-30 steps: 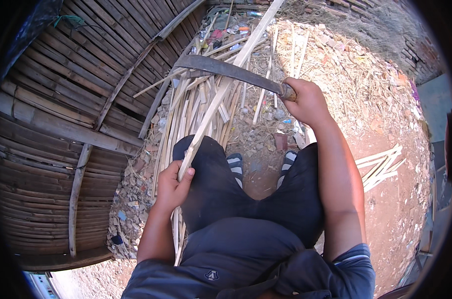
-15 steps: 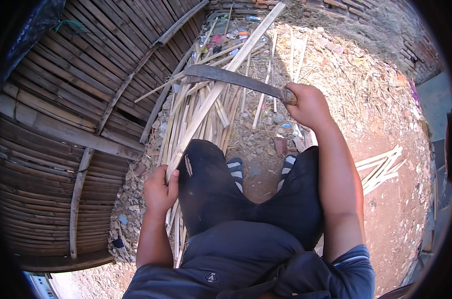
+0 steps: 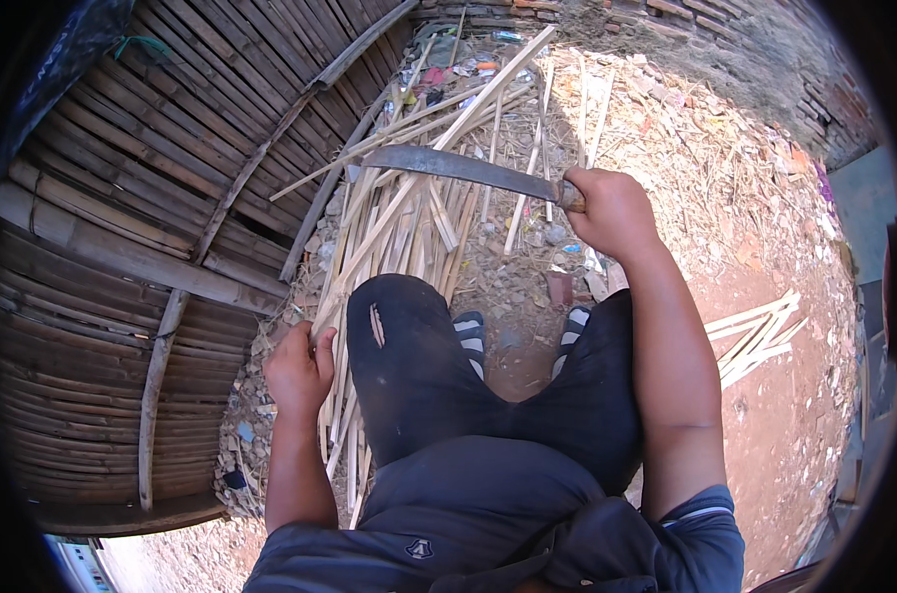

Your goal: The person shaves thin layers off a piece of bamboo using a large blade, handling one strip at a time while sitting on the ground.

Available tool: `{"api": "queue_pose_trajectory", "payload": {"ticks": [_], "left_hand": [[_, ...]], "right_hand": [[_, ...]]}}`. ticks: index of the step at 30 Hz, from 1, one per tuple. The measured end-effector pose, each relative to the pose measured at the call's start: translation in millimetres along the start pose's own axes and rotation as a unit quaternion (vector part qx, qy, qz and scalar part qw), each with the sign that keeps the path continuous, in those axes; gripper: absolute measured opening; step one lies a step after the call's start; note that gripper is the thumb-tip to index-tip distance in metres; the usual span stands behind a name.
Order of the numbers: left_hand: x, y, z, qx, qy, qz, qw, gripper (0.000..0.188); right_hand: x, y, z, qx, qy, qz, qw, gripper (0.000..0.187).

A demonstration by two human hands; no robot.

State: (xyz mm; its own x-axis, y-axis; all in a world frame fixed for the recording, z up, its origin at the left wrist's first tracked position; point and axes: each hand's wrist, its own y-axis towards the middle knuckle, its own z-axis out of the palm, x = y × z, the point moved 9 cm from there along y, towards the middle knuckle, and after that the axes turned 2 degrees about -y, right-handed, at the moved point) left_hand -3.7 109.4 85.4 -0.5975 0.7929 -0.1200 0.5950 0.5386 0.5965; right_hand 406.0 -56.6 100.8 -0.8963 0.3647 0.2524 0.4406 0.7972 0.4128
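My right hand [image 3: 611,212] is wrapped round the short wooden handle of a machete [image 3: 468,168]. Its dark, slightly curved blade points left and passes over a long pale bamboo strip [image 3: 495,91]; whether the two touch, I cannot tell. At the lower left, beside my knee, my left hand [image 3: 298,371] is closed on the near end of that strip, thumb uppermost. The strip slants away from me to the upper right. Beneath it lies a loose pile of similar bamboo strips [image 3: 399,242].
On the left stands a bamboo-slat wall [image 3: 103,237] with cross poles. More cut strips [image 3: 755,336] lie on the ground at right. Rubble and dry shavings [image 3: 686,168] cover the ground up to a brick wall [image 3: 705,30]. My sandalled feet [image 3: 470,341] are between my bent knees.
My left hand has drawn back a little to the left, and the strip has shifted down and toward me with it. My right hand and the machete have hardly moved.
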Motion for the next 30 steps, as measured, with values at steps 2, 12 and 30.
{"api": "queue_pose_trajectory", "payload": {"ticks": [2,12,30], "left_hand": [[-2.4,0.9,3.2,0.001,-0.014,-0.003,1.0,0.028],[3.3,-2.9,-5.5,-0.017,-0.018,-0.019,1.0,0.028],[25.1,-26.5,-3.5,-0.011,-0.006,0.018,1.0,0.027]], "right_hand": [[24.0,-1.7,8.4,0.012,0.015,-0.058,0.998,0.02],[-40.3,4.0,-0.4,0.008,0.042,0.107,0.993,0.038],[-59.5,1.7,-5.7,-0.026,0.033,0.157,0.987,0.031]]}}
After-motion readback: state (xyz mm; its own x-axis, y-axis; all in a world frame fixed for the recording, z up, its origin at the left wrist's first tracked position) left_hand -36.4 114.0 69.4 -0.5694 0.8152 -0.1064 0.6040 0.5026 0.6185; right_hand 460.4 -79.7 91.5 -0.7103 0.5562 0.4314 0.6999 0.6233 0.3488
